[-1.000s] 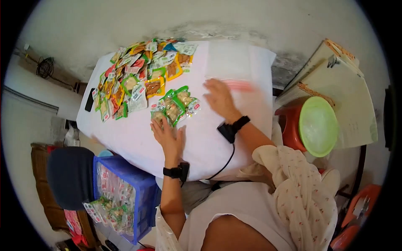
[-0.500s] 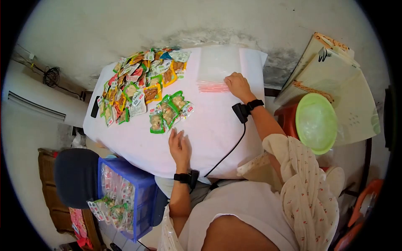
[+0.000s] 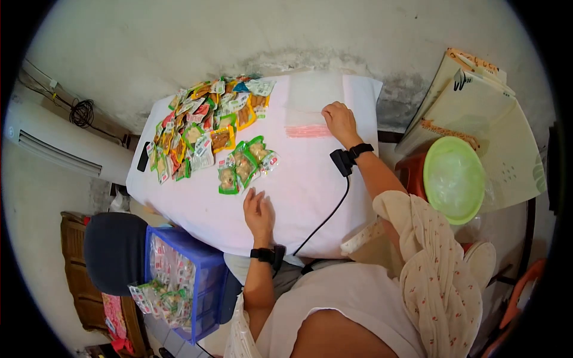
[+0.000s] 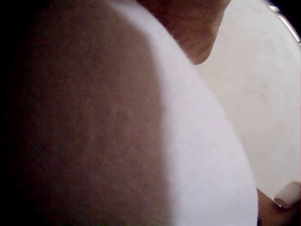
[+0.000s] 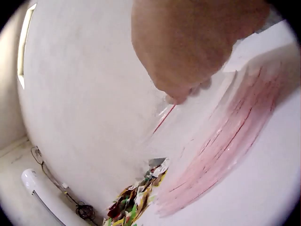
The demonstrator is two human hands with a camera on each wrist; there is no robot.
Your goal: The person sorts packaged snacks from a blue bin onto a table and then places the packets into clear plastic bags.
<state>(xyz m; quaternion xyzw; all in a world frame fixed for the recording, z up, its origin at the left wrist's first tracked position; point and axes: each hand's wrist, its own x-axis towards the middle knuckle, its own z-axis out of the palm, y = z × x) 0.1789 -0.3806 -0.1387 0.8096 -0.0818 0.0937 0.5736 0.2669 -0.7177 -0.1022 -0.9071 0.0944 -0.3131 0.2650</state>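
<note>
Plastic zip bags [image 3: 307, 119] with red seal lines are lying at upper centre of the head frame, the right hand [image 3: 341, 124] pinching one by its edge
Left hand [image 3: 258, 216] is resting, fingers loosely bent, just below frame centre, near green-edged snack packets [image 3: 243, 166], while a mixed packet heap [image 3: 200, 122] is lying upper left

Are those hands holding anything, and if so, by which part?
The right hand pinches a clear plastic bag by its red-lined edge. The left hand holds nothing.
</note>
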